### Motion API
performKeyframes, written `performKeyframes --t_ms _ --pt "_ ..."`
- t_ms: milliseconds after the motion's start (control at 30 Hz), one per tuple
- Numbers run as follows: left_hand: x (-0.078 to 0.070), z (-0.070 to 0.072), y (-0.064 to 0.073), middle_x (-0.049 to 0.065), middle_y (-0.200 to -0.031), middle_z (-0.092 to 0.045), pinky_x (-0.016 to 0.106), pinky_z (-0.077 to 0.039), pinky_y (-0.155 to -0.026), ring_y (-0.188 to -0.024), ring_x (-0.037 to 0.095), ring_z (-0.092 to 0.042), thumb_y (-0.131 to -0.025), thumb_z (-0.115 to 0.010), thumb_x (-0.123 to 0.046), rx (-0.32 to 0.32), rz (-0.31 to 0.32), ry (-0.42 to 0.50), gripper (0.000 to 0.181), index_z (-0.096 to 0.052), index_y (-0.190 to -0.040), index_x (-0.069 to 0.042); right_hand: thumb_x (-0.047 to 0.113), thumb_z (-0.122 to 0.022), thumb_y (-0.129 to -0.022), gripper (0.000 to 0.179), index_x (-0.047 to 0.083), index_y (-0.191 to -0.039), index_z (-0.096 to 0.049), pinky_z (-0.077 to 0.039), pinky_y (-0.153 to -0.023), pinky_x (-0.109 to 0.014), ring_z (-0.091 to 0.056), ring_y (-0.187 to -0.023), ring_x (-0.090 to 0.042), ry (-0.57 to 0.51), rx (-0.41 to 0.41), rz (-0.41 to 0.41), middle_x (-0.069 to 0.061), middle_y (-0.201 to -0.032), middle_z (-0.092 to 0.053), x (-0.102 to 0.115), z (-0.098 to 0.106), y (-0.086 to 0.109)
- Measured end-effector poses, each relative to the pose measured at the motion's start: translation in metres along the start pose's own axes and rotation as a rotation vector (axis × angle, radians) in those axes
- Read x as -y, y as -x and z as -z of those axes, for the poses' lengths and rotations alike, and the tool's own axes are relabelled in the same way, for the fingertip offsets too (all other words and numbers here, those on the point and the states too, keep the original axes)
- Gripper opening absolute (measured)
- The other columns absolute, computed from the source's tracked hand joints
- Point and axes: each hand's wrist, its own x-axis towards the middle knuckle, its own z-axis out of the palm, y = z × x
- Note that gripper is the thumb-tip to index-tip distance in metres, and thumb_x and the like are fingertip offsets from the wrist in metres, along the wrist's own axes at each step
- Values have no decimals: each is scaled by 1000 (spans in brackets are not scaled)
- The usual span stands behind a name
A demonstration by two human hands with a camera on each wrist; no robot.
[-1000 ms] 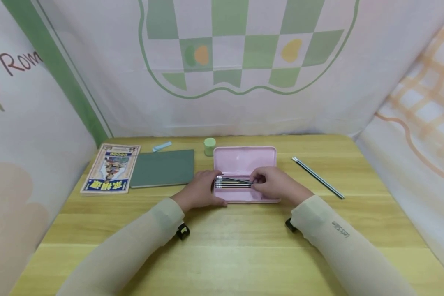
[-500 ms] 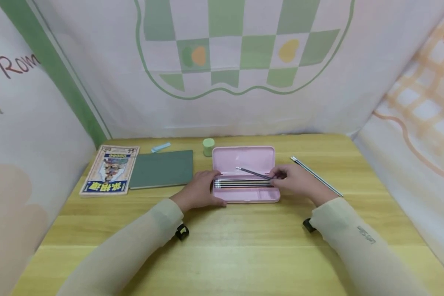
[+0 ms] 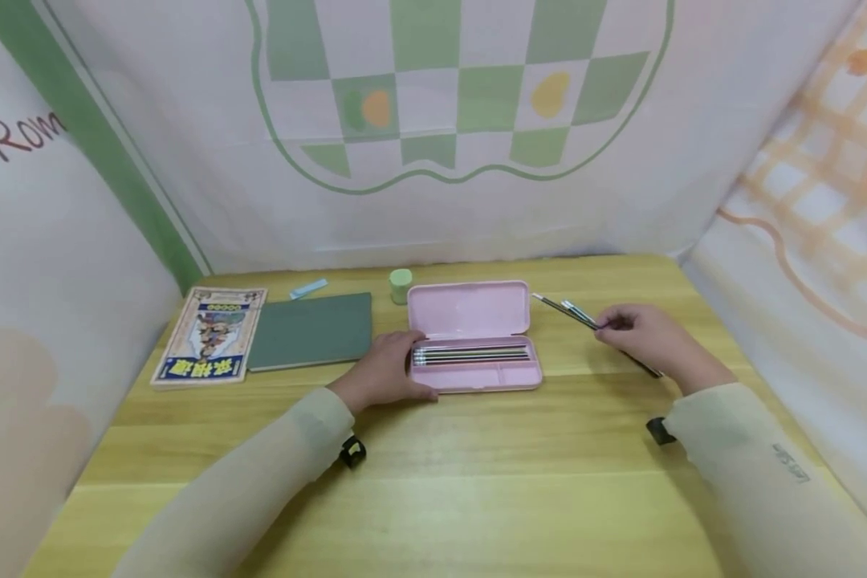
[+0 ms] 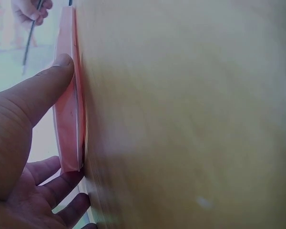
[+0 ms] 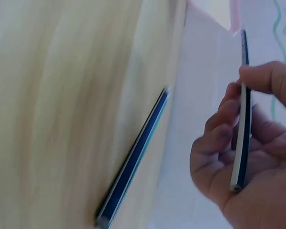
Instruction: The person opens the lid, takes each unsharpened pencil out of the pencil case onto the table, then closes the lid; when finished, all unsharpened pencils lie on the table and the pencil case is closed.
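Note:
My left hand (image 3: 384,371) holds the left end of an open pink pencil case (image 3: 458,378). In the left wrist view the thumb presses the case's long front wall while the fingers reach around its end. Several striped pencils (image 3: 471,354) lie side by side in the rear compartment. Right of the case, my right hand (image 3: 643,337) pinches one dark-and-silver pencil (image 5: 243,129) between thumb and fingers. Below it, more striped pencils (image 5: 133,157) lie together on the table, partly hidden by that hand in the head view.
A dark green notebook (image 3: 311,331) lies left of the case, beside a colourful printed booklet (image 3: 209,333). Behind them are a light blue strip-shaped item (image 3: 308,289) and a small green cylinder-shaped thing (image 3: 400,286). A printed cloth (image 3: 433,217) hangs behind the wooden table (image 3: 433,490).
My right hand has lifted a pencil out of the case and carried it right, over the pencils on the table. The left hand stays on the case.

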Motion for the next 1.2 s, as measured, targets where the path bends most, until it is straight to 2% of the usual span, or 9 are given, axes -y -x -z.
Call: performKeyframes --t_ms 200,400,567,933,1067,1200 --pt "3 -2 1 5 -157 -49 44 -31 -121 -145 29 -39 -72 -89 -63 3 1 -1 109 -42 -157 -13 35 -64 -102 40 2 -124 -66 -49 -89 -49 -61 -108 -35 62 -33 -98 -20 -122 -67 -35 11 -1" --pt "5 -2 1 5 -153 -52 44 -32 -120 -143 29 -41 -72 -89 -62 -5 -26 -13 107 -44 -155 -11 31 -67 -100 37 -1 -119 -68 -49 -83 -42 -60 -102 -33 46 -26 -122 -21 -117 -68 -51 11 -1" --pt "4 -2 1 5 -151 -53 44 -33 -119 -141 29 -43 -72 -89 -63 -7 -37 -9 107 -45 -155 -12 31 -65 -101 37 -2 -119 -67 -47 -80 -39 -59 -98 -31 15 10 -159 -18 -114 -68 -55 11 -1" --pt "7 -2 -2 1 -149 -55 44 -35 -116 -138 26 -44 -71 -88 -65 -15 -31 -17 104 -46 -153 -16 29 -66 -101 40 -6 -121 -68 -48 -89 -52 -60 -105 -38 36 13 -144 -26 -122 -67 -52 10 -6" --pt "5 -1 -2 3 -151 -54 44 -34 -117 -139 27 -44 -72 -88 -64 -13 -32 -24 105 -46 -153 -14 28 -67 -101 42 -7 -123 -67 -46 -95 -61 -60 -111 -44 65 0 -115 -30 -124 -66 -53 9 -6" --pt "3 -1 -1 5 -151 -53 44 -33 -119 -140 28 -44 -72 -88 -63 -8 -33 -19 105 -46 -154 -12 32 -66 -102 46 -8 -124 -66 -44 -99 -63 -58 -115 -46 67 -9 -114 -31 -126 -64 -57 9 -6"
